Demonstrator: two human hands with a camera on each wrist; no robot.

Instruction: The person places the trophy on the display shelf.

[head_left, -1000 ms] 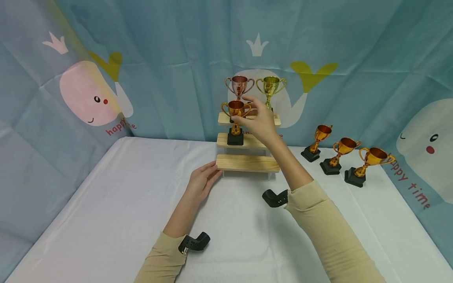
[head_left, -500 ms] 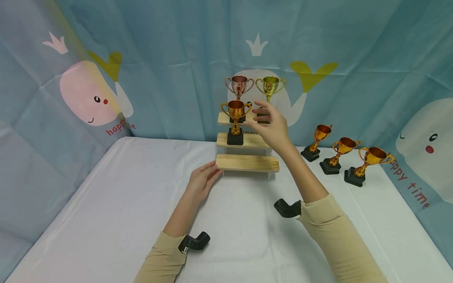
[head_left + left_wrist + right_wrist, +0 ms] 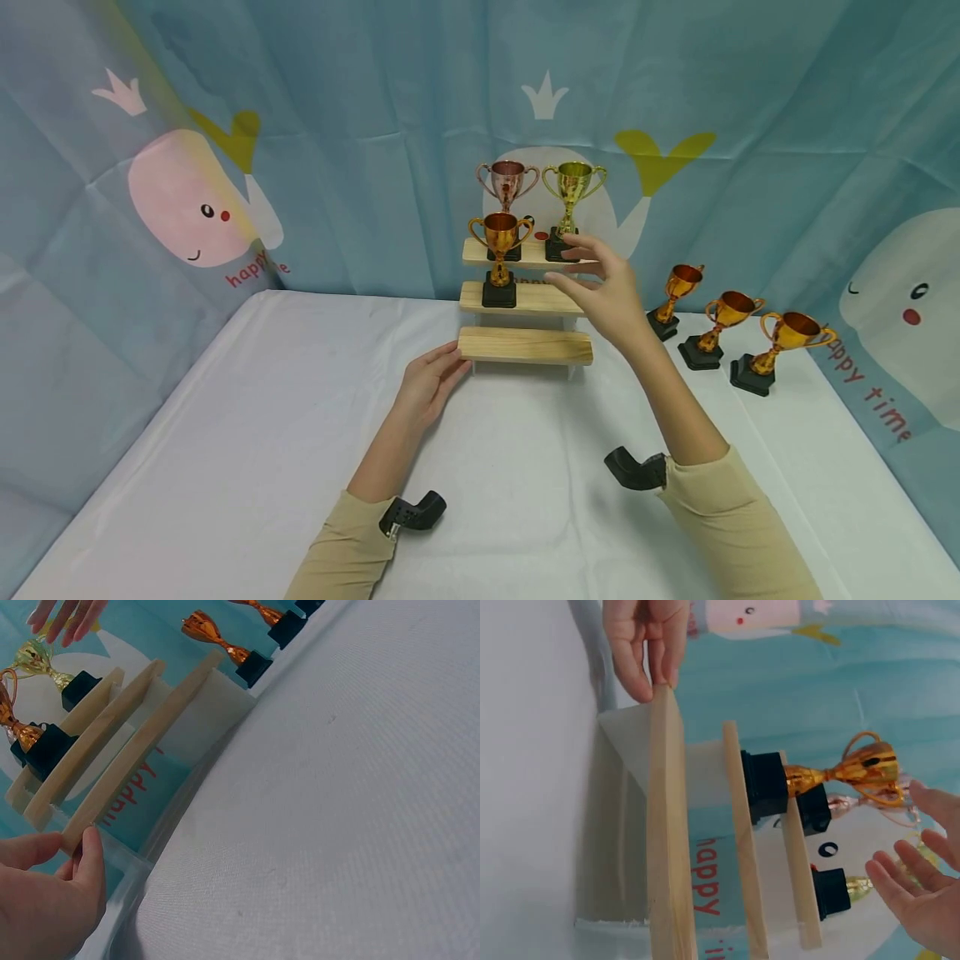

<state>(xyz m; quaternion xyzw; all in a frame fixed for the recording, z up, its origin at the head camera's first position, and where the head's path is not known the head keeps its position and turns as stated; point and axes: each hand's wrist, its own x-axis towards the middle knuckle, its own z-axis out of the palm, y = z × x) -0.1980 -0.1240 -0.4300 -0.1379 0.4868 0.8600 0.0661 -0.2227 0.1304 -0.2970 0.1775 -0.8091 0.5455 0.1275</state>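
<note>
My left hand pinches the left end of the lowest board of a three-step wooden display stand, thumb and fingers on its edge in the left wrist view. To the right of the stand, my right hand hangs in the air with fingers spread and nothing between them. A bronze-coloured trophy cup with a black base stands upright on the left of the middle step. Behind it on the top step are a rose-gold trophy cup, partly hidden, and a yellow-gold trophy cup.
Three more bronze-coloured trophy cups stand on the white tablecloth to the right, the nearest one's base partly covered by my right hand. A blue printed curtain hangs behind and at both sides.
My right hand has drawn away from the bronze trophy cup on the middle step, moving right and toward me. The left hand and the trophy cups keep their places.
</note>
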